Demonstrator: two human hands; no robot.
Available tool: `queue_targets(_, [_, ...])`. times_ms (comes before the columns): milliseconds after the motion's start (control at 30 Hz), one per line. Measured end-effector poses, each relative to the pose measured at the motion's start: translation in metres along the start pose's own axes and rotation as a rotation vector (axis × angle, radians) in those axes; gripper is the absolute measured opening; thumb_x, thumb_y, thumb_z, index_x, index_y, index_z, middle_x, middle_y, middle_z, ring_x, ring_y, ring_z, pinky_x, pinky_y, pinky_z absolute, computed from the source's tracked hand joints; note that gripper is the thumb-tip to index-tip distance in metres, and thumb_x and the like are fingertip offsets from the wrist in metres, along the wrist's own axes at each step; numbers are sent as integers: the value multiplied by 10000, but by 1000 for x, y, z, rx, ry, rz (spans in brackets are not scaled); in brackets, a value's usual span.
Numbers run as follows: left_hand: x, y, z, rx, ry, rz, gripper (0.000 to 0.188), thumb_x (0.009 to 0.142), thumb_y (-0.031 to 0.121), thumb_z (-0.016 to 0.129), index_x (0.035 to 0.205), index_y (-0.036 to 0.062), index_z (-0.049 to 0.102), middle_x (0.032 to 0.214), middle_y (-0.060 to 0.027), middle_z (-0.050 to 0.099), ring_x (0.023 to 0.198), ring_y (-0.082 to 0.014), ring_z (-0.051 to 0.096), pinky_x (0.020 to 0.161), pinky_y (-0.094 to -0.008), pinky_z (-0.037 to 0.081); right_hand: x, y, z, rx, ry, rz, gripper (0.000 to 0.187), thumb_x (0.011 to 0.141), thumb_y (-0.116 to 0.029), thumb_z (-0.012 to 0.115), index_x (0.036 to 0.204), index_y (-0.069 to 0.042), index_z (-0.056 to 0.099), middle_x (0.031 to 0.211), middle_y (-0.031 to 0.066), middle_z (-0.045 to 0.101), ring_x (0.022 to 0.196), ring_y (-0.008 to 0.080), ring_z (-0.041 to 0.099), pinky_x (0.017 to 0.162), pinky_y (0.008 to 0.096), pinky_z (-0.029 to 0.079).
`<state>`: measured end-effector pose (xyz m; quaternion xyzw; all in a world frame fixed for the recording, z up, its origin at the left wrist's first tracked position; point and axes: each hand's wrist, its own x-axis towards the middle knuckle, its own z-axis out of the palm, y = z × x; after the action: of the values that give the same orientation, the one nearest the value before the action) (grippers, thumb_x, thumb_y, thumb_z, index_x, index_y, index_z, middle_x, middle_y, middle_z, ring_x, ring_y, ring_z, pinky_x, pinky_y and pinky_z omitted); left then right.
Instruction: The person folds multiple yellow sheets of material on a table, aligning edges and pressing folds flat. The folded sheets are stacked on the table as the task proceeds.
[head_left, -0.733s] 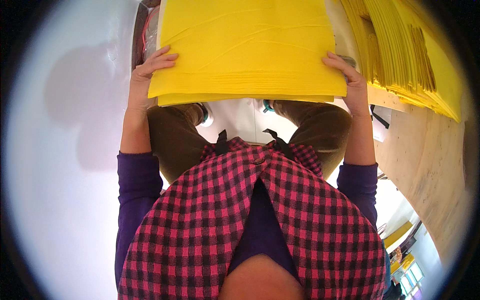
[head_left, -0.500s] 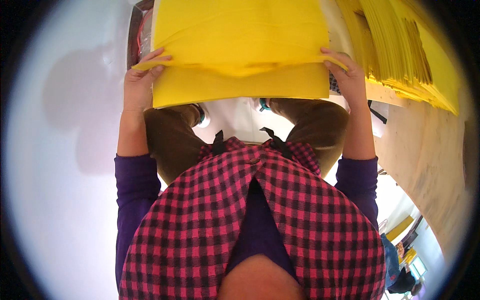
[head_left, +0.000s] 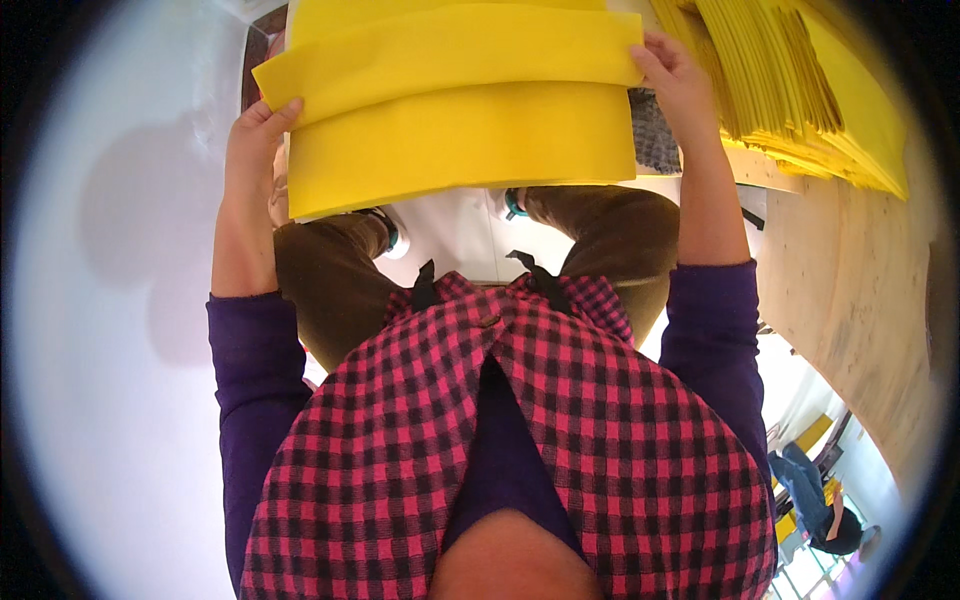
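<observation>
A yellow sheet that looks like thin cloth (head_left: 450, 62) lies in front of me, its near part turned back as a wide flap. My left hand (head_left: 258, 138) pinches the flap's left end between thumb and fingers; the fingers are partly hidden beneath it. The right end is gripped by my right hand (head_left: 680, 85), thumb toward me. Under the flap, more yellow sheet material (head_left: 460, 142) extends toward my knees with a straight front edge. How many layers lie there I cannot tell.
Folded yellow sheets stand in a dense row (head_left: 770, 70) at the far right, on a pale wooden table (head_left: 830, 260). Dark grey textured material (head_left: 655, 130) shows beside my right wrist. A white wall (head_left: 130, 300) runs along my left. Another person (head_left: 810, 490) is at the lower right.
Both hands have moved away from me, lifting and folding the sheet's near edge farther back. The narrow turned edge is now a broad flap, and more of the yellow layer beneath shows.
</observation>
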<state>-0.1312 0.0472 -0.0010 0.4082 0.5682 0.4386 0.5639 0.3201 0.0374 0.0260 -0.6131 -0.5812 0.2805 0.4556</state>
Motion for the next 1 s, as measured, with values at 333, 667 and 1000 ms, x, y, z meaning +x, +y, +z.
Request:
queue_targets(333, [3, -5, -4, -33, -40, -2, 223, 872, 138, 676, 1048, 4, 643, 1005, -50, 669, 956, -114, 589, 845, -256, 446, -89, -18, -16, -298, -307, -432, 169, 735, -69, 744, 880, -42, 663, 956, 88, 631, 905, 235, 600, 844, 319, 462])
queue_targets(667, [1, -5, -1, -72, -42, -1, 288, 883, 143, 668, 1113, -17, 603, 1047, -85, 659, 960, -148, 607, 836, -280, 493, -62, 49, -53, -307, -1, 139, 203, 757, -141, 762, 889, -21, 664, 854, 77, 628, 718, 163, 588, 677, 284, 493])
queue_targets(1000, [-1, -6, -3, -59, -42, 0, 232, 901, 113, 635, 1108, 10, 622, 1030, -49, 654, 996, -122, 562, 887, -261, 426, -60, 73, -43, -333, -35, 214, 121, 832, -129, 680, 909, -34, 686, 753, 93, 678, 669, 175, 621, 645, 296, 490])
